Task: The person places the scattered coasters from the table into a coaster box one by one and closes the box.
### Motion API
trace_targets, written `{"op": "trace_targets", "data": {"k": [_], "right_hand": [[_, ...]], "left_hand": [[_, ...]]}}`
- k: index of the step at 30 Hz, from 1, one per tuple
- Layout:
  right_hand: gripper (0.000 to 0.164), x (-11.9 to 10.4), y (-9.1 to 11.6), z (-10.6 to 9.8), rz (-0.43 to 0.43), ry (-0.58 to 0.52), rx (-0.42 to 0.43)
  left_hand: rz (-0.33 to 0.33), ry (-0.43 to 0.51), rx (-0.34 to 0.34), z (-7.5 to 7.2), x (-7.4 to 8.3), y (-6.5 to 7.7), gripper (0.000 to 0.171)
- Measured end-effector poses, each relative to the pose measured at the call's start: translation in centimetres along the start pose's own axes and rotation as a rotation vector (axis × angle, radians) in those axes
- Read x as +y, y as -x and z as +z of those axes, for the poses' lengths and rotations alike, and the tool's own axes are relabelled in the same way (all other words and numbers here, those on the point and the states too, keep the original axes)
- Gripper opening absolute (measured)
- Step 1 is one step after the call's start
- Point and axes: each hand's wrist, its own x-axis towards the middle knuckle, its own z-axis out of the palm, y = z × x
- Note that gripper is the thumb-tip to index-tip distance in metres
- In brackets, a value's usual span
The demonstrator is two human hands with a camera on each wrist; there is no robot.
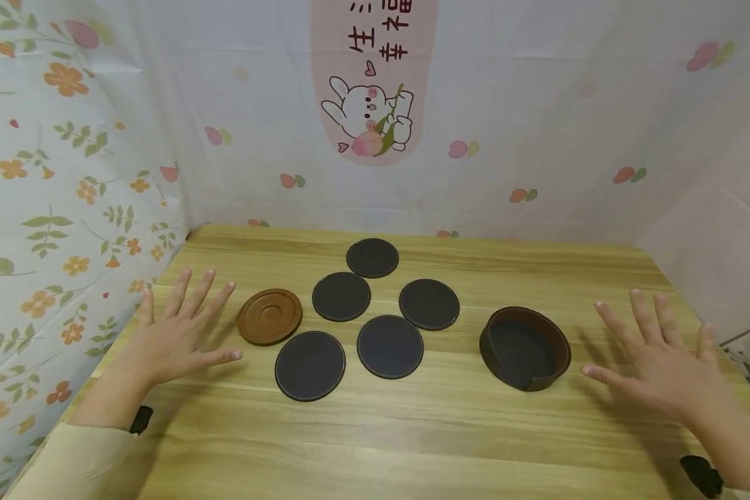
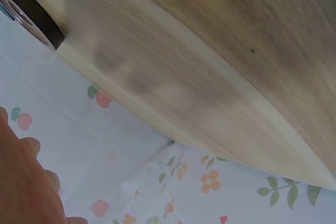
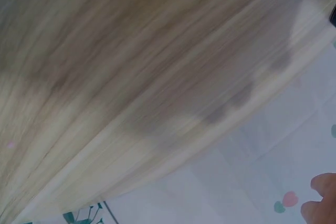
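Note:
Both hands hover with fingers spread and hold nothing. My left hand (image 1: 175, 342) is over the left side of the table, just left of a round brown wooden coaster (image 1: 253, 326) with a ringed centre. Several round black coasters with stitched edges lie flat in the middle, among them a front-left coaster (image 1: 310, 366), a front-right coaster (image 1: 390, 346) and a farthest coaster (image 1: 372, 257). To their right stands a round dark holder (image 1: 500, 364) with a brown inner wall and a gap in its front. My right hand (image 1: 671, 371) is right of that holder, apart from it.
The wood-grain table (image 1: 412, 444) meets a white printed cloth (image 1: 506, 104) at its back edge. A floral cloth (image 1: 69, 208) hangs along the left side. Bare tabletop runs in front of the coasters.

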Motion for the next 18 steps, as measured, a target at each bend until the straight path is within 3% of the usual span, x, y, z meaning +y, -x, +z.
{"op": "trace_targets", "data": {"k": [18], "right_hand": [[0.112, -2.7, 0.1, 0.3, -0.067, -0.088, 0.007]], "left_hand": [[0.103, 0.080, -0.042, 0.5, 2.1, -0.7, 0.106]]}}
